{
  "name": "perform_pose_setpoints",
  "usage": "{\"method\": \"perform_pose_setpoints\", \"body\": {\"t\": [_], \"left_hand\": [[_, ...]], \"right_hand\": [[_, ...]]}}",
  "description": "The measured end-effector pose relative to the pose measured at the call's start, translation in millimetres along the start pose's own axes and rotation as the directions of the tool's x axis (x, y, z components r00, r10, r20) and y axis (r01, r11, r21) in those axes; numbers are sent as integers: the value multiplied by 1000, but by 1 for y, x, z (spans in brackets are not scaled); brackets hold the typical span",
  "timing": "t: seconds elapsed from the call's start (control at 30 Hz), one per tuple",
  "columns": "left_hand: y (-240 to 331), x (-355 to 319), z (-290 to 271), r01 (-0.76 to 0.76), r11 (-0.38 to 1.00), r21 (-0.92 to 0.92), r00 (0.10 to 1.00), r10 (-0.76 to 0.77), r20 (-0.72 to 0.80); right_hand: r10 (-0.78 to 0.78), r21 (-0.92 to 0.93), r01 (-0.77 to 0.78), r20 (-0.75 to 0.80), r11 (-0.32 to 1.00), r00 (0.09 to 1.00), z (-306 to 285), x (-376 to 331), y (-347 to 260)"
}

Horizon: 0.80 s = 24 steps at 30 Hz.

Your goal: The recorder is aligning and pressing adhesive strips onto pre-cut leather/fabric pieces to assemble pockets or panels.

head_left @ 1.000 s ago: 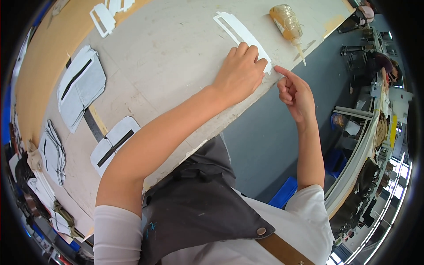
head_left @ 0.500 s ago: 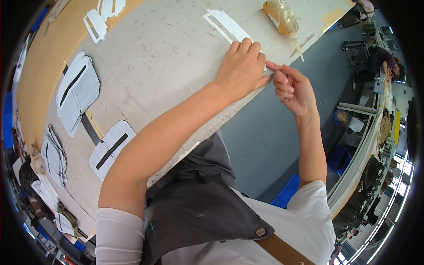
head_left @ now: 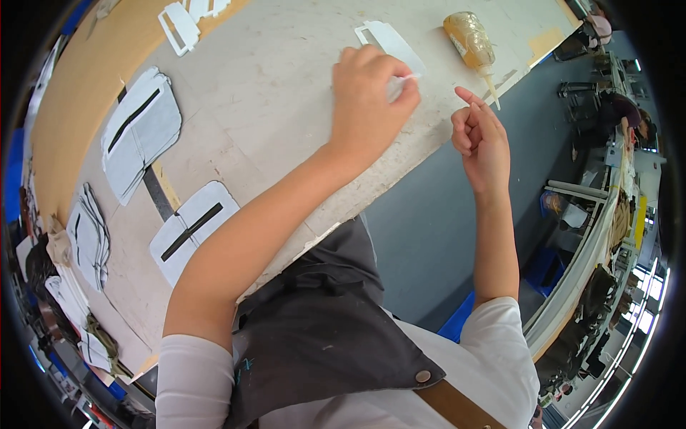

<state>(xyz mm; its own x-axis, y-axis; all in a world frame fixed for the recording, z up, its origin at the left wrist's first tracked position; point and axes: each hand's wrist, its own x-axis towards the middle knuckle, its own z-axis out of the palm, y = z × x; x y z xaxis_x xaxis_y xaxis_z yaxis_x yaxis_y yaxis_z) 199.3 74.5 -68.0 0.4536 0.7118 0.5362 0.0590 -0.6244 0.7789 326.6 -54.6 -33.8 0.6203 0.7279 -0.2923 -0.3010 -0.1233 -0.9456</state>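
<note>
Over the table, my left hand (head_left: 368, 93) pinches a thin, whitish, partly see-through piece (head_left: 395, 87) between thumb and fingers; the hand hides most of it, and blur keeps its kind unclear. Just beyond lies a flat white cut-out piece (head_left: 400, 48) with a slot, partly covered by that hand. My right hand (head_left: 482, 139) is off the table's edge, index finger stretched out and the other fingers loosely curled, with nothing seen in it. A squeeze bottle of amber liquid (head_left: 468, 44) lies on its side near my right hand, its nozzle toward the edge.
The pale worktable (head_left: 279, 107) carries a stack of light grey panels with black slots (head_left: 153, 125), a single such panel (head_left: 171, 247) by my left forearm, and another stack (head_left: 86, 239). White cut-outs (head_left: 179, 28) lie far left. A person (head_left: 614, 107) bends at a bench, far right.
My left hand has lifted and moved left, away from the table edge and my right hand, with the whitish piece now showing in its pinch. The right index finger points more upward.
</note>
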Motion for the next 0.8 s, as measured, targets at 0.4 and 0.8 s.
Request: {"method": "perform_pose_setpoints", "body": {"t": [0.4,0.8], "left_hand": [[46,-56,-199,461,676,-575,830,-558,9],[36,-138,-295,501,613,-611,650,-733,-202]], "right_hand": [[-93,10,96,352,995,931,98,11,33],[221,-297,-48,584,954,781,191,-41,48]]}}
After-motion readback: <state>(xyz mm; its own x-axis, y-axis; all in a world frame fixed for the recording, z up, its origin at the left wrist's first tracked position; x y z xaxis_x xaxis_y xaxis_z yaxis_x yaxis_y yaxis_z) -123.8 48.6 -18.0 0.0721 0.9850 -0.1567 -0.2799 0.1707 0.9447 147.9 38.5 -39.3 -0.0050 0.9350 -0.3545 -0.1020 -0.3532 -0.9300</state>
